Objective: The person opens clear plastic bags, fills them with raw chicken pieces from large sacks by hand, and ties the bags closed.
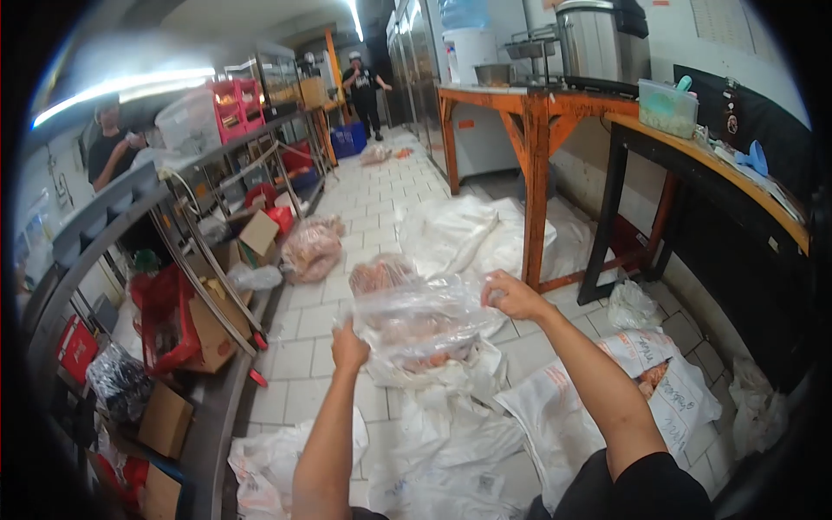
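My left hand (349, 348) and my right hand (513, 295) are closed on opposite sides of a clear plastic bag (425, 305), stretching its mouth wide between them. Pinkish, raw-meat-like pieces (433, 357) show through and below the plastic, above a crumpled white sack (442, 379) on the floor. Just beyond stands another clear bag with reddish contents (381, 273). Beside my right forearm lies a large white sack (620, 381) with printed and handwritten marks; orange-red contents show through a tear in it.
A metal shelf rack (247, 381) with red crates (169, 316) and cardboard boxes lines the left. An orange-legged table (536, 173) stands at right. White sheeting (459, 230), flat plastic sacks (442, 459) and a filled bag (312, 249) lie on the tiles. A person (365, 87) stands far back, another behind the rack.
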Tool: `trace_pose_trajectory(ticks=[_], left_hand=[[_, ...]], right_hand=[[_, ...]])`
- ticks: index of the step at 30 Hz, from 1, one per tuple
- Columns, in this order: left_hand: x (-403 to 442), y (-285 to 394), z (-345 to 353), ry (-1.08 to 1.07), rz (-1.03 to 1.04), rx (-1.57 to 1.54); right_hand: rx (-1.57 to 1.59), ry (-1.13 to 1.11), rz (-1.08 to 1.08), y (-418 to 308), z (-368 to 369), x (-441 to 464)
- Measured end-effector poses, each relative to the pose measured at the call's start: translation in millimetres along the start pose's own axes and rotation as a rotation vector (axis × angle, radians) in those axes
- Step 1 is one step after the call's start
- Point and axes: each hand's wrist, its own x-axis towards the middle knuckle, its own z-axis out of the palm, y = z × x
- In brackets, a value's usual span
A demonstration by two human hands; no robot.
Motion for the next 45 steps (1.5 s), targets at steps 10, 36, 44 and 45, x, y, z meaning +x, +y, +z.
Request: trace_pose_trajectory(ticks=[10, 36, 44, 45], left_hand=[[-36.8, 39.9, -10.2, -0.287, 0.184, 0.184], [-46.3, 38.2, -19.3, -0.354, 0.014, 0.018], [-62.3, 43.2, -8.4, -0.381, -0.045, 0.442], [-61.8, 42.0, -8.0, -0.435, -0.082, 0.441]], right_hand=[[-0.543, 0.070, 0.673, -17.9, 17.9, -26.1], [-0.716, 0.004, 0.646, 4.3, 61.8, -40.2], [-0.609, -0.255, 0.518, 7.4, 46.7, -26.5], [-0.425, -0.409, 0.369, -0.6, 37.7, -18.3]])
